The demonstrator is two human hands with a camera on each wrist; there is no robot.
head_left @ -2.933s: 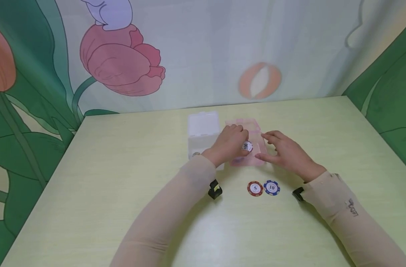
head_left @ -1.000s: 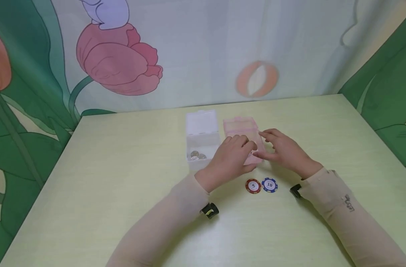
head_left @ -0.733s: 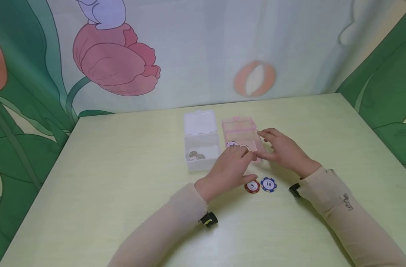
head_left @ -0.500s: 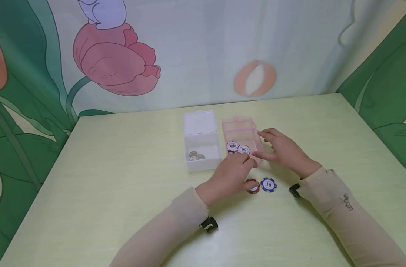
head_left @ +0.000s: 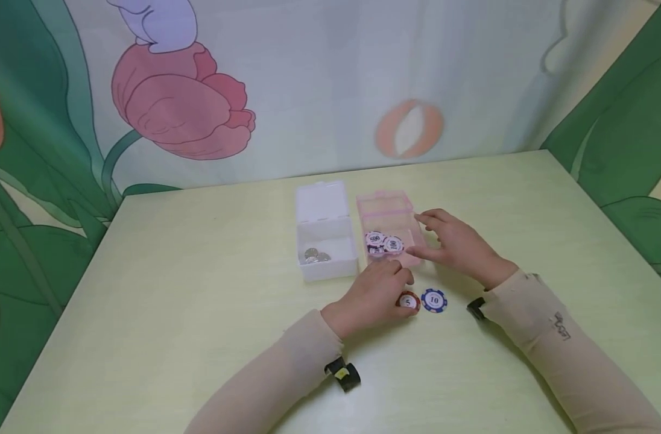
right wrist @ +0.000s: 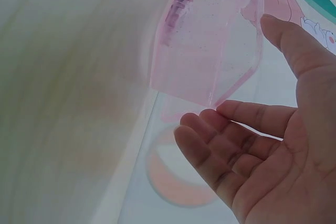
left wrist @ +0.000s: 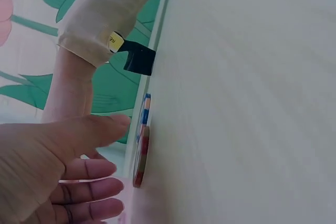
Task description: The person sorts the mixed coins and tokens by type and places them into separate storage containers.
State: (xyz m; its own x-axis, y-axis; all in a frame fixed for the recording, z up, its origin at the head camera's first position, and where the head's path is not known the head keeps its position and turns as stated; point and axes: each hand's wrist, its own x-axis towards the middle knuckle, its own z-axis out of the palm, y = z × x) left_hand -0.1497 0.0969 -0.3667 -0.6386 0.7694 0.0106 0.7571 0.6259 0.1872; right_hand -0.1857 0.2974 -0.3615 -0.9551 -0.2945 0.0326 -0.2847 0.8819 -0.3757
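Over the red poker chip (head_left: 407, 301) marked 5, my left hand (head_left: 370, 299) hovers with thumb and fingers apart. In the left wrist view the chip (left wrist: 142, 157) lies flat on the table just beyond the fingertips, none of them curled round it. A blue chip (head_left: 434, 300) marked 10 sits right beside it. My right hand (head_left: 463, 248) is at the right side of an open pink box (head_left: 386, 204), fingers spread and its thumb at the rim. Several white-faced chips (head_left: 383, 242) lie in that box, with 500 and 100 readable on two.
Left of the pink box stands an open white box (head_left: 330, 270) with several silver coins (head_left: 315, 256) in its front corner. Both lids are tipped back. A printed cloth (head_left: 309, 90) hangs behind the table (head_left: 211, 289).
My left hand has released the 100 chip into the pink box, drawn back toward me and come over the red chip. My right hand stays by the pink box.
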